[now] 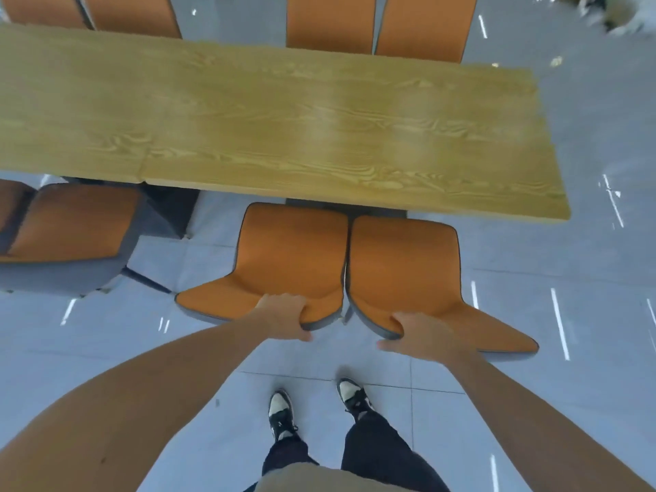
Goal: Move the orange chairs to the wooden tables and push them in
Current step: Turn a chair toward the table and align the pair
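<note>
two orange chairs side by side at the near edge of the wooden table [284,118], backs touching, seats tucked under the tabletop. left chair [284,257] and right chair [404,271] have orange padding with grey edging and shell. left hand [284,319] is curled over the top of the left chair's back, gripping it. right hand [420,335] grips the right chair's back likewise, thumb out. no containers or readable writing. other orange chairs [330,23] sit along the far side.
</note>
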`<state>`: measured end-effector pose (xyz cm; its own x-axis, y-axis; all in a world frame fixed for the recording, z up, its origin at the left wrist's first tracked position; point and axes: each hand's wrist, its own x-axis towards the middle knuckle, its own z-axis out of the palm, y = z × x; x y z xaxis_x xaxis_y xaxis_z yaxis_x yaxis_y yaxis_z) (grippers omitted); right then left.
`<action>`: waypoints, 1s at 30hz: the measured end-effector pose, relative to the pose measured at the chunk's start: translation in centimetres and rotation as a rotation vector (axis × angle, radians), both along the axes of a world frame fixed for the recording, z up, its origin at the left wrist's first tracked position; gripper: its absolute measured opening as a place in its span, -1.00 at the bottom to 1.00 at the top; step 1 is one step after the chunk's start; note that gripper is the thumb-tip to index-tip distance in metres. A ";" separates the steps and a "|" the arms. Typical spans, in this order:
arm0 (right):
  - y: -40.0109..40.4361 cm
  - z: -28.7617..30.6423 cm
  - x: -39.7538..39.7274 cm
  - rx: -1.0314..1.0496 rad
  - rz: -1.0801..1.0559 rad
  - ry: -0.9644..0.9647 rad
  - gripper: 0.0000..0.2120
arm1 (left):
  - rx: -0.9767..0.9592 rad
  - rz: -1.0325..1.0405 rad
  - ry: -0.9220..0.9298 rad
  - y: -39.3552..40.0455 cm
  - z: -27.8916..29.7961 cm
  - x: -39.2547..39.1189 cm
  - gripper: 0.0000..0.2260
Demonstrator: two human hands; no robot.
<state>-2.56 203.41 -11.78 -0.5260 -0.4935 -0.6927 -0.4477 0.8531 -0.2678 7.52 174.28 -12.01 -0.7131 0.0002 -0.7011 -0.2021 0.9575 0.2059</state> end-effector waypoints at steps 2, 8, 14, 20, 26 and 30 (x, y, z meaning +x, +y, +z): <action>-0.2 -1.2 1.4 0.044 0.081 0.191 -0.54 | -0.015 -0.074 0.074 -0.7 -1.3 0.9 -0.58; -0.7 -3.5 2.5 0.075 0.034 0.389 -0.83 | -0.016 -0.058 0.266 -0.5 -3.6 1.5 -0.64; -0.4 -3.9 2.5 -0.055 0.070 0.435 -0.83 | -0.059 -0.031 0.316 -0.4 -3.5 1.8 -0.78; -0.5 -3.7 3.2 -0.125 0.074 0.429 -0.79 | -0.065 0.031 0.319 0.4 -3.0 2.4 -0.78; -0.6 -3.6 3.2 -0.193 0.106 0.399 -0.68 | -0.075 -0.038 0.340 0.1 -3.4 2.9 -0.71; -0.5 -3.8 2.9 -0.219 0.114 0.423 -0.78 | -0.069 -0.095 0.361 -0.4 -3.7 2.4 -0.67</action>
